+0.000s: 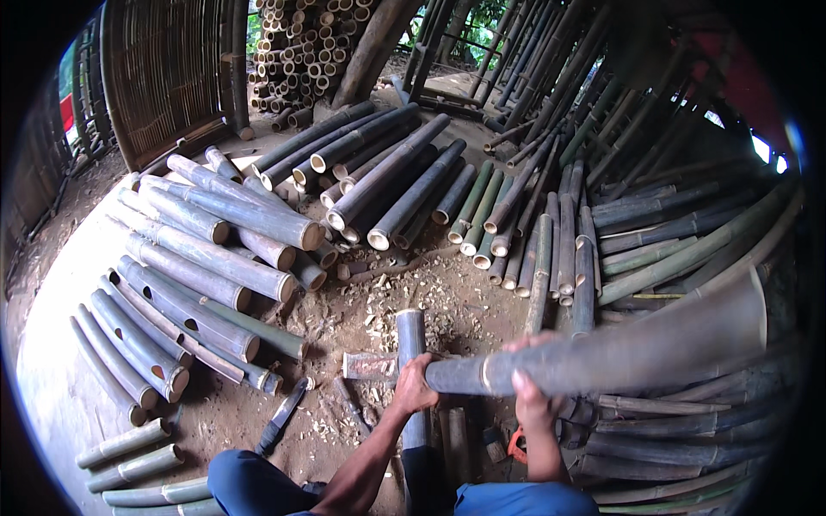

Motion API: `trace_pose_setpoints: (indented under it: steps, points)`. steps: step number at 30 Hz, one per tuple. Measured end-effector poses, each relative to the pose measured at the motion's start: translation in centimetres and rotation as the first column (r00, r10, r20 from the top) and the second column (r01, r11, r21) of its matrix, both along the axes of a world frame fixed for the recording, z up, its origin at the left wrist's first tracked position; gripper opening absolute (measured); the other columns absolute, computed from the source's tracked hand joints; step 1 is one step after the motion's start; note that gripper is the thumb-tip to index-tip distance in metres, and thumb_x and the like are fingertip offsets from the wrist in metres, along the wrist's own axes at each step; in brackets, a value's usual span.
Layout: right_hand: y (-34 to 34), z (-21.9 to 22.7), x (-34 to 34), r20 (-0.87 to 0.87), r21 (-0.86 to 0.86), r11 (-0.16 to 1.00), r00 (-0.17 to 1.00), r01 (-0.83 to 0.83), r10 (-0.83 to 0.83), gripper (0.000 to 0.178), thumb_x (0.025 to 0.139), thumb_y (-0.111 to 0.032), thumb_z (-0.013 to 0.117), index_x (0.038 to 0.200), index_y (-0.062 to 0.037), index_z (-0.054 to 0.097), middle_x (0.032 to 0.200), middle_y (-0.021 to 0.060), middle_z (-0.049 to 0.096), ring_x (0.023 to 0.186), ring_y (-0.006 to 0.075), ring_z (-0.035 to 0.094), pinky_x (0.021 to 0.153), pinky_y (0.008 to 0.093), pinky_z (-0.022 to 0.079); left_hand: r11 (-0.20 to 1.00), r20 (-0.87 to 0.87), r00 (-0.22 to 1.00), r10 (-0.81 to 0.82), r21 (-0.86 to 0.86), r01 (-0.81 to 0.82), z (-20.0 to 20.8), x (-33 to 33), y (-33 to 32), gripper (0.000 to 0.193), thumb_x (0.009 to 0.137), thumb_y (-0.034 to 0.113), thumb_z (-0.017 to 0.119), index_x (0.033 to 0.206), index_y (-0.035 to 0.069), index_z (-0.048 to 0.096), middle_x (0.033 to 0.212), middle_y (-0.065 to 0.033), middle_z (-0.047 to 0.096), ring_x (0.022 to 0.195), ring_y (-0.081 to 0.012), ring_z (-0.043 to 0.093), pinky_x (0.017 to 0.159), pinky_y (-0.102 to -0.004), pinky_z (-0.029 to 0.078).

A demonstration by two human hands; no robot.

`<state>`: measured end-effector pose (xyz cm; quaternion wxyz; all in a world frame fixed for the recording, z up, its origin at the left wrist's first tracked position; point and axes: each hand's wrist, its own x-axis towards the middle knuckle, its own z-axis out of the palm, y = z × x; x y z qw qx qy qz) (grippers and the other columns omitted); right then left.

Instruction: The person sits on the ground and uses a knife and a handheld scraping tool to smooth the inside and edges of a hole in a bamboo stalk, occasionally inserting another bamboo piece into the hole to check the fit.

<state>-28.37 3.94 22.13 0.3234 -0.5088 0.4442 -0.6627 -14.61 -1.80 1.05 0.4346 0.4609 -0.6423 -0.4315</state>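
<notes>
A long, dark bamboo pole (602, 357) lies across in front of me, blurred by motion toward its wide cut end at the right. My left hand (415, 387) is closed at the pole's narrower left end; its fingertips are partly hidden. Farther along, my right hand (535, 396) wraps round the pole, thumb on the near side and fingers over the far side. Behind my left hand, a thick length of bamboo (411, 331) runs from between my knees away from me. A flat, worn wooden piece (368, 365) lies to its left.
A knife (284, 417) and a thin tool (351, 404) lie on the ground at left. An orange handle (516, 445) shows below my right hand. Bamboo tubes (224, 215) lie in rows at left, with more poles (671, 430) at right. Pale chips (391, 297) litter the dirt.
</notes>
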Motion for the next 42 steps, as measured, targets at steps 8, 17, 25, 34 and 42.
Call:
trace_pose_setpoints:
  steps: [8, 17, 25, 34, 42]
  points:
    - [2.4, -1.2, -1.1, -0.047, -0.209, 0.970, 0.992, -0.123, 0.116, 0.060, 0.073, -0.014, 0.075, 0.124, -0.0033, 0.047, 0.111, 0.0144, 0.059, 0.105, 0.0279, 0.061, 0.104, 0.0485, 0.049, 0.995, 0.029, 0.999, -0.032, -0.095, 0.035, -0.5, 0.1, -0.1, 0.043, 0.063, 0.016, 0.074, 0.101, 0.002, 0.063, 0.102, -0.0231, 0.064, 0.102, -0.0468, 0.059, 0.091, -0.0508, 0.046]
    - [3.6, -0.8, -1.9, -0.105, -0.222, 0.960, 0.983, -0.170, 0.150, 0.078, 0.077, -0.034, 0.088, 0.130, -0.0033, 0.040, 0.115, 0.0176, 0.061, 0.109, 0.0290, 0.062, 0.106, 0.0499, 0.049, 0.991, 0.093, 0.994, -0.056, -0.113, 0.066, 0.4, 0.2, 0.7, 0.048, 0.062, 0.019, 0.079, 0.104, 0.003, 0.064, 0.103, -0.0221, 0.066, 0.101, -0.0433, 0.061, 0.091, -0.0478, 0.047]
    - [-2.2, 0.4, -10.0, 0.053, -0.051, 0.998, 0.998, -0.037, 0.040, 0.117, 0.084, -0.068, 0.072, 0.165, -0.0080, 0.011, 0.164, 0.0116, 0.032, 0.146, 0.0272, 0.039, 0.116, 0.0455, 0.039, 0.963, -0.008, 0.964, -0.266, 0.043, 0.266, 10.1, -1.7, 2.6, 0.061, 0.067, 0.022, 0.082, 0.120, 0.002, 0.060, 0.111, -0.0244, 0.068, 0.110, -0.0441, 0.065, 0.094, -0.0502, 0.051]
    - [10.8, -16.9, -1.8, 0.322, 0.593, 0.737, 0.935, -0.324, 0.152, 0.072, 0.085, -0.021, 0.078, 0.144, -0.0011, 0.042, 0.131, 0.0115, 0.051, 0.123, 0.0224, 0.052, 0.104, 0.0396, 0.044, 0.818, -0.443, 0.848, -0.292, 0.344, 0.461, 5.8, -4.2, 4.3, 0.076, 0.073, 0.022, 0.084, 0.136, -0.008, 0.055, 0.119, -0.0190, 0.068, 0.110, -0.0264, 0.065, 0.099, -0.0365, 0.049]
    - [2.3, -16.7, -7.4, 0.176, 0.683, 0.730, 0.962, 0.033, -0.208, 0.050, 0.079, -0.017, 0.077, 0.121, -0.0028, 0.055, 0.100, 0.0092, 0.066, 0.093, 0.0235, 0.069, 0.076, 0.0422, 0.064, 0.870, -0.453, 0.832, -0.320, 0.207, 0.447, 6.0, -2.9, 3.0, 0.092, 0.091, 0.043, 0.079, 0.161, 0.006, 0.032, 0.158, -0.0236, 0.042, 0.147, -0.0342, 0.040, 0.120, -0.0462, 0.036]
